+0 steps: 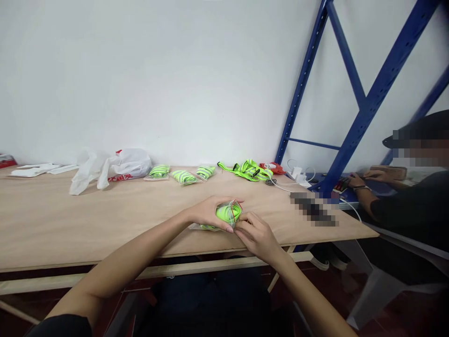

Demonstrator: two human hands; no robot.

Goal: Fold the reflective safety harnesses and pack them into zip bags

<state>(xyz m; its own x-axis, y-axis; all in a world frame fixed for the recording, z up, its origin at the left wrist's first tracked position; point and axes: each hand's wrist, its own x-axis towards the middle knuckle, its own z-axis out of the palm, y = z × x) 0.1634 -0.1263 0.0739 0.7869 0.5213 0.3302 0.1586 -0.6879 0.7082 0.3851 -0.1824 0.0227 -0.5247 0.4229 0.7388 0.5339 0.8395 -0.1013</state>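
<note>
Near the front edge of the table, my left hand (206, 210) curves around a clear zip bag (226, 213) with a rolled neon-green reflective strap inside. A red line runs along the bag's mouth, which faces right. The fingers of my right hand (258, 234) are closed at that end of the bag, pinching its edge; the fingertips are partly hidden. Under my left hand, more clear plastic with green in it (207, 227) lies on the table. I cannot tell whether it is a separate bag.
Behind my hands lie bagged green straps (184, 177), a loose green reflective harness (249, 169) and a white plastic bag (131, 164). A blue rack post (351, 135) rises at the right. Beyond it sits another person (414, 206). A blurred dark object (313, 209) rests on the table's right.
</note>
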